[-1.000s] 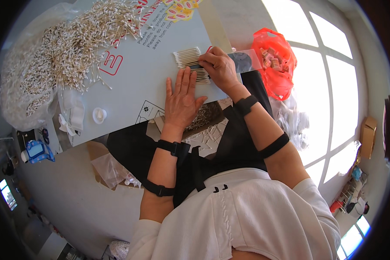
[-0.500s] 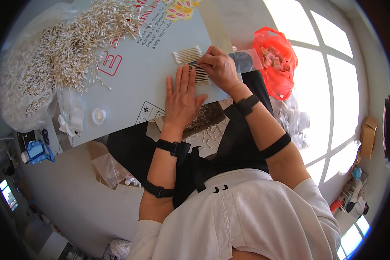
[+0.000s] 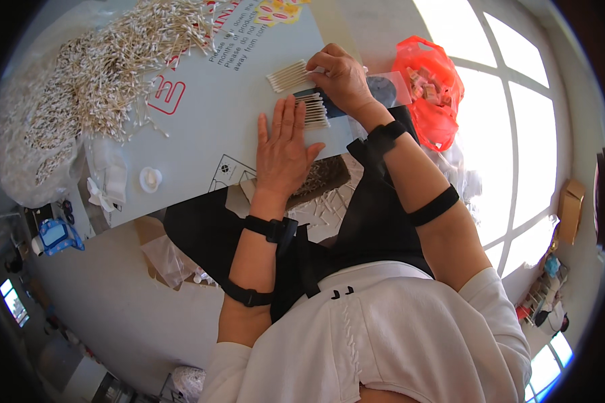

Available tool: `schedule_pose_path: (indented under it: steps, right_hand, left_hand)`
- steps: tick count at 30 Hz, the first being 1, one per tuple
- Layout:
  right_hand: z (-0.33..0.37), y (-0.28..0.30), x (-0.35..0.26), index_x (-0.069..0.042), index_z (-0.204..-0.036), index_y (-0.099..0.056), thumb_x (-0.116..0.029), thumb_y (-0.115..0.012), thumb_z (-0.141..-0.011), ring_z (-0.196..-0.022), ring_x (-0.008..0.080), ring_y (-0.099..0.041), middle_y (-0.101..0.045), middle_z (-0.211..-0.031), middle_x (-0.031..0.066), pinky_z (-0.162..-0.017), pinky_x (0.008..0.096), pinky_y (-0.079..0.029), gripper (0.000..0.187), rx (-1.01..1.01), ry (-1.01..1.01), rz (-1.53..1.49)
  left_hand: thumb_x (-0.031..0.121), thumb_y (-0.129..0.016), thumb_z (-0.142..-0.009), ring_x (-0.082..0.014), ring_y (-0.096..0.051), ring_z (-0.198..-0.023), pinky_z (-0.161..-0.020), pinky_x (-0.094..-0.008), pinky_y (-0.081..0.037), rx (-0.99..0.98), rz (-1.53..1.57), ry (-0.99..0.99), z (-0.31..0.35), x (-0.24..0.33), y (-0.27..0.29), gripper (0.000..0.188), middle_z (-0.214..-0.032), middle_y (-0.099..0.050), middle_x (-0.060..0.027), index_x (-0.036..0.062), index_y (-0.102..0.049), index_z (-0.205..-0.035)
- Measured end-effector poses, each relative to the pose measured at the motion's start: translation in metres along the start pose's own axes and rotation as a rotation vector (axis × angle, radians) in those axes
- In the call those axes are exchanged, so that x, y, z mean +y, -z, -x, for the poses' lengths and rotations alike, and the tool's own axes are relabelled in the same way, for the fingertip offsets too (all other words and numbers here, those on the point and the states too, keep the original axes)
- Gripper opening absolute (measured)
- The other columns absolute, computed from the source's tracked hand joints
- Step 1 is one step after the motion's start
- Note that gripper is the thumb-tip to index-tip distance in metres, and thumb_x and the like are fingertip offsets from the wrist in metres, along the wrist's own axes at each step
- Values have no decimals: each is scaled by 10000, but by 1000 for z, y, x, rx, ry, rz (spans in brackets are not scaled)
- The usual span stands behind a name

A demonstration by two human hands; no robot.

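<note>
My left hand [image 3: 284,149] lies flat on the table, fingers stretched out together, their tips against the left ends of a lower row of cotton swabs [image 3: 314,112]. Above it, a second row of cotton swabs [image 3: 287,76] lies side by side at a slight tilt. My right hand [image 3: 345,79] curls its thumb and forefinger round the right ends of that upper row. A dark flat piece [image 3: 334,106] shows beside the lower row and partly under my right hand. Clear plastic [image 3: 401,86] sticks out past the table edge.
A big heap of loose cotton swabs [image 3: 107,74] spills from a clear bag at the left. A white round cap [image 3: 150,179] and yellow packets [image 3: 279,10] lie on the table [image 3: 202,127]. A red bag [image 3: 444,111] hangs right; an open box [image 3: 326,180] sits below the edge.
My right hand has moved up from the lower row to the right ends of the upper row, uncovering the dark piece. The upper row is tilted more. My left hand stays nearly in place.
</note>
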State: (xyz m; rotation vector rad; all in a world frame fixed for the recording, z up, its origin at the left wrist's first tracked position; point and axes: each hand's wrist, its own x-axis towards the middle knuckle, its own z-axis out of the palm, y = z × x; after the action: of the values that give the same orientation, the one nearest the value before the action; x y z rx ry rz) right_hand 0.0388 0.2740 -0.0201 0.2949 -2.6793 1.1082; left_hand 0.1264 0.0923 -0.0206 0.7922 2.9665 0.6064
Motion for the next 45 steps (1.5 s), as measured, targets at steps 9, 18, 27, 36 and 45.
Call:
schedule_pose_path:
  steps: [9,18,27,36,45]
  right_hand:
    - [65,-18,-22,24,-1253,-587,-131,-482,-1028,-1148,141,-551,-590,-1263,76,-1028,272,-423,293,371,-314,-716]
    - [63,-41,-36,34,-1268,-574,-115,-474,-1032,-1195,156,-525,-563,-1324,97,-1063,290,-395,296,445,-267,-814]
    - [57,-22,-19,27,-1257,-588,-139,-475,-1033,-1137,137,-542,-609,-1264,84,-1018,274,-410,301,481,-296,-736]
    - [50,-1,-5,41,-1180,-596,-95,-518,-991,-1104,217,-596,-625,-1216,157,-955,289,-448,245,469,-291,-630]
    - [64,72,18,-66,-1282,-565,-138,-700,-819,-1274,308,-500,-538,-1371,119,-1031,397,-445,488,-64,32,25]
  left_hand:
    - [293,-485,-1014,-311,-327,-1415,-1155,-419,-267,407,672,135,-11,-4,-4,575,-1527,-321,-192,-5,-327,-1480]
    - [343,-385,-1051,-292,-387,-1364,-1158,-408,-269,644,1294,334,-39,17,-21,543,-1441,-439,-204,-67,-405,-1407]
    - [331,-392,-1048,-291,-391,-1354,-1156,-407,-270,657,1333,317,-53,41,-35,543,-1421,-443,-210,-88,-408,-1393]
    - [275,-410,-1045,-268,-421,-1325,-1140,-402,-292,643,1434,316,-55,29,-25,490,-1400,-476,-196,-83,-433,-1379]
    - [386,-537,-969,-350,-228,-1464,-1175,-504,-201,54,-26,-62,-26,19,2,694,-1583,-236,-182,41,-284,-1515]
